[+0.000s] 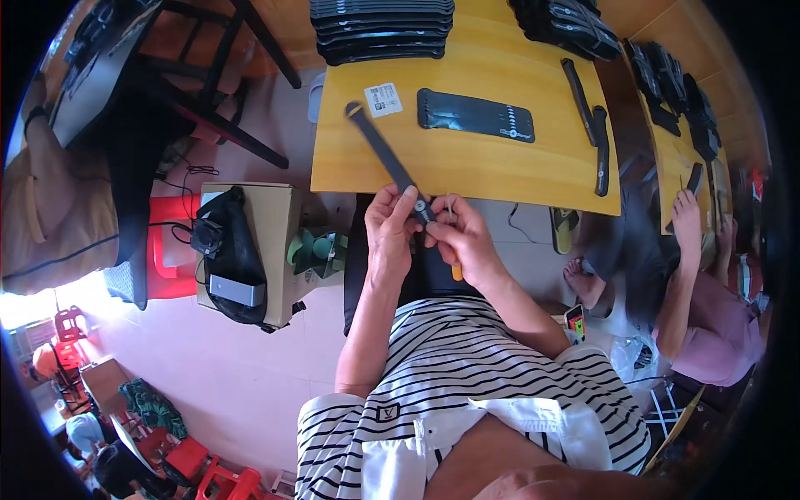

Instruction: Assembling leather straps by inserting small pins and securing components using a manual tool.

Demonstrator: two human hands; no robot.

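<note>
both hands on a dark strap at the table edge

the yellow table [500, 167] bears stacked black pieces [382, 29] and a flat black sleeve [475, 115]. a cardboard box [279, 225] beside it carries a black pouch [237, 267]. the left hand [390, 229] pinches the long dark strap [385, 154] at its lower end, fingers closed; the right hand [462, 237] grips a thin orange-handled tool [456, 268] against it.

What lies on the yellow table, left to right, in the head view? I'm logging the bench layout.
White label → flat black pouch → two slim black strips, all on the yellow table.
</note>
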